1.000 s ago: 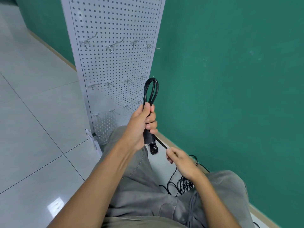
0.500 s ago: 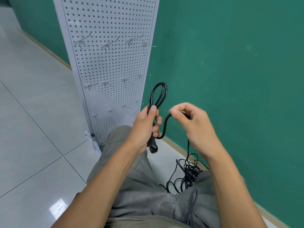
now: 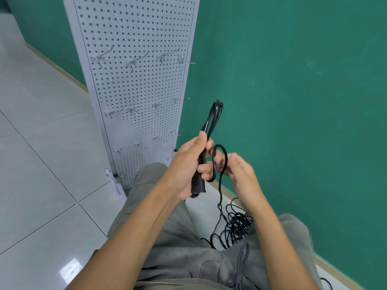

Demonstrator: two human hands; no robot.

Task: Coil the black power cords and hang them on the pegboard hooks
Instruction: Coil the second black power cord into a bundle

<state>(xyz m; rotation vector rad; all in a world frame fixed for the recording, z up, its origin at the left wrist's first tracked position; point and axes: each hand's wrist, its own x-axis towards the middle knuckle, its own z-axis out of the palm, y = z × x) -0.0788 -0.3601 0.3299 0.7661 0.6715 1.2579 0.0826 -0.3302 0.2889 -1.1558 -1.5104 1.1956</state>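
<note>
cord (image 3: pixel 213 120) gripped in left fingers (image 3: pixel 204 170)

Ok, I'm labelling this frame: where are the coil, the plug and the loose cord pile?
coil (image 3: pixel 214 116): head view, on the loop standing above the left hand.
plug (image 3: pixel 199 188): head view, on its black body below the left hand.
cord pile (image 3: pixel 237 226): head view, on the tangle on the floor.

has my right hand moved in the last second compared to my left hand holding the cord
Yes. The right hand has come up from low beside the knee and now sits close beside the left hand, feeding a new loop of the black cord toward it.
</note>
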